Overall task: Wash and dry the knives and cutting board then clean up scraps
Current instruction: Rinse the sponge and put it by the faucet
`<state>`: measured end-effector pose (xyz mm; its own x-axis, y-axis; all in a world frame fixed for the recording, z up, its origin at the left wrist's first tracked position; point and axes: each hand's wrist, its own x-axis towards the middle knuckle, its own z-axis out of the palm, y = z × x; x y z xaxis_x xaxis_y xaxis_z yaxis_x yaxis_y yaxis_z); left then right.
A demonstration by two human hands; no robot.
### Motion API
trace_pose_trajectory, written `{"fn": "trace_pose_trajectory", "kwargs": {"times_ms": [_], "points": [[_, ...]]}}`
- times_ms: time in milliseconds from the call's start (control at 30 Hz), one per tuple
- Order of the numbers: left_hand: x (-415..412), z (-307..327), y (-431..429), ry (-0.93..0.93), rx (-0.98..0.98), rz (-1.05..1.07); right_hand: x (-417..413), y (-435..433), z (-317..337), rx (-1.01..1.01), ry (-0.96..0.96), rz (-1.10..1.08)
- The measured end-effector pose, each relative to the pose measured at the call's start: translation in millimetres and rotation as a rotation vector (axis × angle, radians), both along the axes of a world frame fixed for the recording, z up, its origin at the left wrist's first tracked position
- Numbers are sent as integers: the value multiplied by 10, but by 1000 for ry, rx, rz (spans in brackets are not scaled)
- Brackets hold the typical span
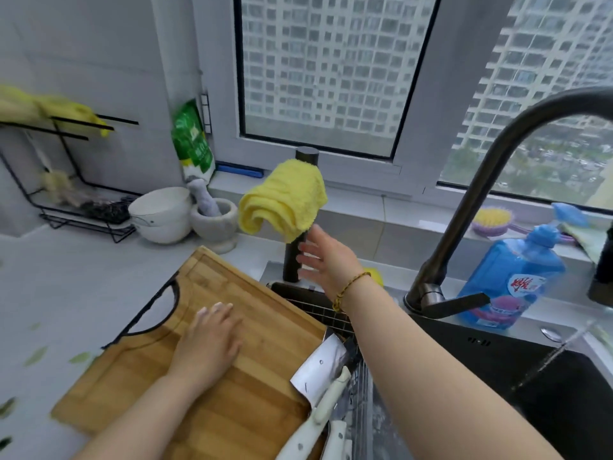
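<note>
Board first: the wooden cutting board (262, 376) lies flat on the counter, its right-hand edge reaching the wire rack (326, 310) set over the sink (497, 363). I read that as deliberate, since anything dripping off that edge goes into the basin. The left hand (209, 340) rests palm-down on the middle of the board, fingers straight and together, clamped on nothing; to me it is simply pinning the board so it cannot slide.

At the board's right edge lies the cleaver (320, 363), blade up toward the rack. Another white-handled knife (336, 436) sits beside it at the board's near right corner. They look parked there to drain.

Beyond the board's far right corner a dark post (293, 260) stands with the yellow cloth (285, 200) draped over it. The right hand (326, 257) hovers just below the cloth with fingers spread apart, holding nothing. I judge this to be a reach for the cloth, so drying is the step in hand.

Further right of the board, the faucet (481, 194) arches over the sink, with what looks like a thin stream of water (557, 356) and a blue detergent bottle (510, 277) behind it. Left of the board, green leaf scraps (36, 355) are scattered on the counter, not yet cleared.
</note>
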<state>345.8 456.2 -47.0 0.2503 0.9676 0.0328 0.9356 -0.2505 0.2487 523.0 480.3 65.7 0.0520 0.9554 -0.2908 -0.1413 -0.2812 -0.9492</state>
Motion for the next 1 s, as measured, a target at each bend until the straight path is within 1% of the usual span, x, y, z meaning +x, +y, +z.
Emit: {"fn": "trace_pose_trajectory", "kwargs": {"times_ms": [33, 100, 200, 300, 400, 533, 600, 667, 700, 767, 833, 900, 933, 967, 1000], "points": [[-13, -3, -27, 11, -1, -10, -49, 2, 56, -17, 93, -21], [-13, 14, -79, -1, 19, -47, -122, 4, 126, -1, 198, -55], [5, 89, -113, -39, 67, -78, -117, -10, 160, 24, 239, -103], [10, 132, -119, -82, 88, -118, -93, -66, 213, 17, 236, -91], [163, 210, -202, -208, 87, -188, -28, -124, 287, 40, 74, -116], [675, 256, -388, -317, 141, -409, 381, -420, 182, 82, -162, -230], [1005, 268, -467, -303, 115, -518, 719, -720, 2, 59, -256, -281], [1315, 284, -528, -324, 115, -650, 1045, -1045, -182, -6, -350, -303], [1514, 267, -569, -305, 157, -695, 1239, -1238, -261, -33, -404, -317], [1838, 285, -648, -240, 122, -773, 1546, -1548, -426, -84, -503, -329], [2156, 355, -778, -184, 170, -902, 1807, -1837, -571, -132, -600, -340], [2467, 350, -891, -97, 175, -992, 2032, -2077, -691, -172, -683, -345], [2627, 309, -923, -99, 166, -1022, 2154, -2200, -742, -193, -716, -359], [2762, 285, -961, -92, 215, -1048, 2258, -2305, -789, -214, -741, -374], [2860, 270, -1005, -47, 208, -1055, 2348, -2391, -832, -235, -760, -387]]}}
